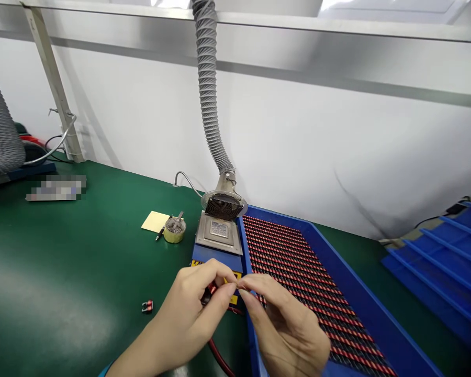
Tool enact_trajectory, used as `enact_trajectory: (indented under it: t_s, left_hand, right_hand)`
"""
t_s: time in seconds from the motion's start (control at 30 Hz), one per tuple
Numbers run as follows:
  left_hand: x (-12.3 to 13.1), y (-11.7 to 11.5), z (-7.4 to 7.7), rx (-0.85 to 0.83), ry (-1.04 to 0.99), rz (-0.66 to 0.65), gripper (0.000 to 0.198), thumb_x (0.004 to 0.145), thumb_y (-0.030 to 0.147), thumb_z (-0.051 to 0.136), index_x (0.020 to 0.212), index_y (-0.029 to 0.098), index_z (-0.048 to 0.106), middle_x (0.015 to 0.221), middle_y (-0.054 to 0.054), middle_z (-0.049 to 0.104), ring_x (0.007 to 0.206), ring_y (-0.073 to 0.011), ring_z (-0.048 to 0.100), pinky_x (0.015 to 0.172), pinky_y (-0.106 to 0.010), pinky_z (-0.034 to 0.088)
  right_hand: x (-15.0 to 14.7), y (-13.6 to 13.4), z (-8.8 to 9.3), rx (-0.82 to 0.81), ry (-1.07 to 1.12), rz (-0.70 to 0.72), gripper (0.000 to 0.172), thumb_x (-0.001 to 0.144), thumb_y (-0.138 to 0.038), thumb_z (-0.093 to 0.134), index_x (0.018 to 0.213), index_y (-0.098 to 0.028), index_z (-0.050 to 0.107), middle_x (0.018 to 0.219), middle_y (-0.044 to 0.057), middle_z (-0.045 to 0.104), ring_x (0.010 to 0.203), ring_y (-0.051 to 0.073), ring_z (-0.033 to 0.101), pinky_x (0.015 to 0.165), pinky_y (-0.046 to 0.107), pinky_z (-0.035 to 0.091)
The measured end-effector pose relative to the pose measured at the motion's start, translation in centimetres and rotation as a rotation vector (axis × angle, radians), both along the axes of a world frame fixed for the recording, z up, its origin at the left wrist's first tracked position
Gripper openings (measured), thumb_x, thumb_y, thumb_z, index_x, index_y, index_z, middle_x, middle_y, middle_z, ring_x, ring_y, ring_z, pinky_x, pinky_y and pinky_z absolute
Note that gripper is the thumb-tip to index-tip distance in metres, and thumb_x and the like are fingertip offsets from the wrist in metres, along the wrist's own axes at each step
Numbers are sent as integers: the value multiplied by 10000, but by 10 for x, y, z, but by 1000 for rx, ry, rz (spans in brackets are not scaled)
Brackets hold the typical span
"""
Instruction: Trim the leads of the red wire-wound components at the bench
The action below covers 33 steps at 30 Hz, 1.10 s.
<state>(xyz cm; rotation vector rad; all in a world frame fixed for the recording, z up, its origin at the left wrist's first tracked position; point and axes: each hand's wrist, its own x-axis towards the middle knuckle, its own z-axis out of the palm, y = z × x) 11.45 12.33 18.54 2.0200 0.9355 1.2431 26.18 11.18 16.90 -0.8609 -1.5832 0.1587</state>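
Observation:
My left hand (pixel 194 309) is closed in a pinch, and a small red-and-black coil (pixel 212 288) shows partly between its fingers; the rest of the coil is hidden. Fingertip to fingertip with it, my right hand (pixel 286 322) pinches what looks like a thin copper-coloured wire end, mostly covered by the fingers. Both hands are raised in front of the blue solder pot (pixel 215 260) with its square metal top. A similar loose red-and-black coil (pixel 147 306) lies on the green table to the left of my hands.
A blue tray (pixel 353 285) with rows of red-and-black coils is on the right. A fume hose (pixel 208 84) hangs over the pot. Left of it are a tin (pixel 175 230) of grey residue, yellow paper (pixel 154 221) and a pen (pixel 159 234). Blue ribbed trays (pixel 447 256) stand far right.

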Motion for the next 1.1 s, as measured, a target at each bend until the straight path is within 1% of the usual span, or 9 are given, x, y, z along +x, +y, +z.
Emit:
enact_trajectory:
  t_s: [0.17,0.33,0.47,0.63,0.73,0.87,0.93,1.03,1.1]
  left_hand:
    - [3,2,-7,131,59,-7,121,883,156,427,806,204,507,679,50,556,596,-76,492,580,-180,391]
    - [4,4,-11,299,98,40,129,877,129,413,806,192,500,676,35,564,594,-84,495,590,-197,391]
    - [2,1,-2,15,25,4,133,893,198,427,794,211,514,685,54,552,609,-71,496,576,-167,387]
    - [5,2,-3,50,55,-19,137,897,185,409,807,196,512,689,41,554,615,-80,501,582,-178,396]
    - [9,4,-11,372,176,49,152,873,113,397,814,173,524,674,11,575,583,-106,491,565,-222,388]
    - [12,4,-18,649,282,165,163,833,67,420,768,162,535,575,2,542,516,-136,445,498,-264,327]
    - [11,5,-17,618,218,182,136,834,73,436,797,162,532,581,8,539,517,-127,449,501,-252,336]
    - [8,4,-12,434,80,129,119,854,88,438,839,178,515,674,17,583,579,-96,505,568,-202,392]
    - [6,3,-8,283,25,74,116,864,105,438,837,192,509,722,30,596,622,-78,527,603,-169,404]
  right_hand:
    - [-5,0,-1,-114,40,85,130,803,-110,528,781,-203,616,703,23,637,649,146,597,583,261,495]
    - [-6,2,-3,-515,477,528,304,886,-275,418,604,-197,497,468,-36,454,450,105,462,464,229,428]
    - [-1,5,-5,-258,299,310,84,806,-151,566,787,-211,622,705,13,618,681,145,593,611,258,498]
    - [-1,4,-7,85,-51,46,318,752,4,556,952,-232,626,853,33,661,824,177,616,710,303,504]
    - [-6,1,-6,-120,1,28,125,819,-109,505,772,-195,582,666,9,578,599,129,554,534,244,453]
    - [-8,1,-2,-521,431,395,354,904,-293,390,562,-204,407,425,-63,351,379,88,387,378,204,351]
    - [-6,2,-1,-427,522,435,367,903,-302,400,555,-197,448,423,-53,392,404,95,441,416,209,399]
    - [-1,3,-3,-190,313,223,124,842,-177,531,778,-206,633,646,-2,613,633,121,592,598,224,488]
    - [0,3,-5,-98,151,139,227,788,-70,574,925,-237,646,798,9,660,765,136,616,693,237,498]
